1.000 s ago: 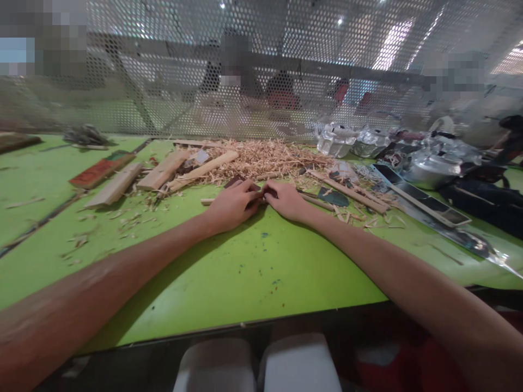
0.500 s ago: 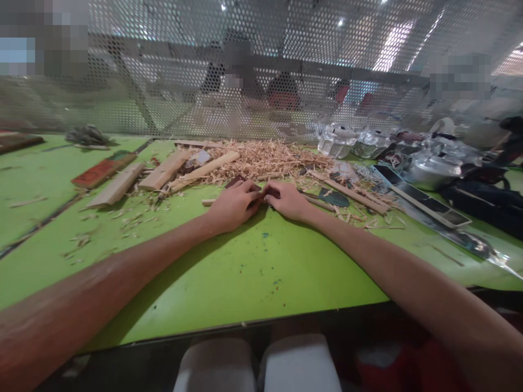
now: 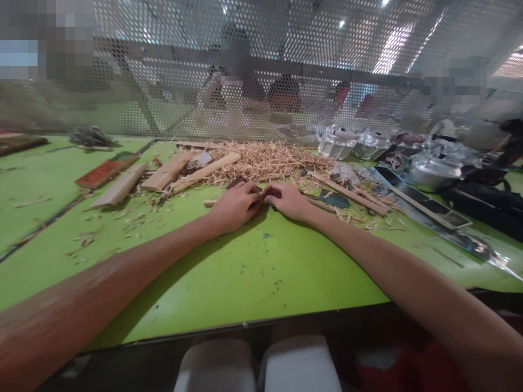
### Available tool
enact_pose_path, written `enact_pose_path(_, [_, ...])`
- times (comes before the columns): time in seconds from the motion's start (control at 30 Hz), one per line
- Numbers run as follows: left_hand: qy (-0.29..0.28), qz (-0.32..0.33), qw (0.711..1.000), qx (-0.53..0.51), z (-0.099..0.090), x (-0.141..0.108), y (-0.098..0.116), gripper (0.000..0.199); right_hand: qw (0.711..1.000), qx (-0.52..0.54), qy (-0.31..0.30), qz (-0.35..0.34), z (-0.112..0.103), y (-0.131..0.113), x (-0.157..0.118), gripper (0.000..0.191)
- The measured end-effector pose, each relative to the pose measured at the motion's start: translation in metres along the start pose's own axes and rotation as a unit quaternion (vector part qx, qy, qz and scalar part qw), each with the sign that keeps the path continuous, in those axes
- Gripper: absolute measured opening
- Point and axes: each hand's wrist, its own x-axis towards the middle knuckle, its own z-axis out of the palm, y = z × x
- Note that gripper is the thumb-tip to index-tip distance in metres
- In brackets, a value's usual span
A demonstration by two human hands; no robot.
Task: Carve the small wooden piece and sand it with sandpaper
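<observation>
My left hand (image 3: 236, 206) and my right hand (image 3: 286, 200) meet fingertip to fingertip over the green table (image 3: 261, 277). Both have curled, closed fingers. Whatever is pinched between them is too small and hidden to name. A pale wooden stick (image 3: 209, 203) pokes out to the left of my left hand. Just behind that hand lies a dark reddish piece (image 3: 236, 183), partly covered. Beside my right hand, a thin brown stick (image 3: 321, 204) and a dark green leaf-shaped piece (image 3: 335, 198) rest on the table.
Wood shavings (image 3: 269, 158) are heaped behind my hands. Wooden blocks (image 3: 167, 171) and a red-painted block (image 3: 105, 171) lie left. At right are foil-like wrapped items (image 3: 337, 142), a long tray (image 3: 423, 197) and a black bag (image 3: 486, 201). A perforated screen (image 3: 180, 81) stands behind.
The view has shifted very slightly. My hands stay together in nearly the same place, with only slight finger movement.
</observation>
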Motion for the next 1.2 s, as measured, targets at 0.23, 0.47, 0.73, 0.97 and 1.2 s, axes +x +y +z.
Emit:
enact_pose_path(0.23, [-0.006,0.003,1.0,0.003,-0.0015,0.0011,-0.0004,0.04,0.998,-0.058,0.034,0.005,0.0058,0.0009,0.0028,0.024])
enact_pose_path(0.47, [0.002,0.0,1.0,-0.007,0.0001,0.0004,-0.0012,0.035,0.998,-0.056,0.022,-0.008,0.0048,0.0031,0.0019,0.023])
enact_pose_path(0.73, [0.011,0.008,1.0,-0.001,0.0031,0.0003,-0.0028,0.034,0.997,-0.072,0.014,-0.006,0.0036,0.0008,0.0008,0.025])
enact_pose_path(0.97, [-0.011,-0.001,1.0,0.009,-0.0022,0.001,0.0026,0.037,0.997,-0.079,0.004,0.003,0.0031,-0.0014,0.001,0.024])
enact_pose_path(1.2, [-0.008,-0.009,1.0,0.009,-0.0035,0.0003,0.0032,0.033,0.997,-0.076,0.003,-0.004,0.0028,-0.0019,0.0003,0.024])
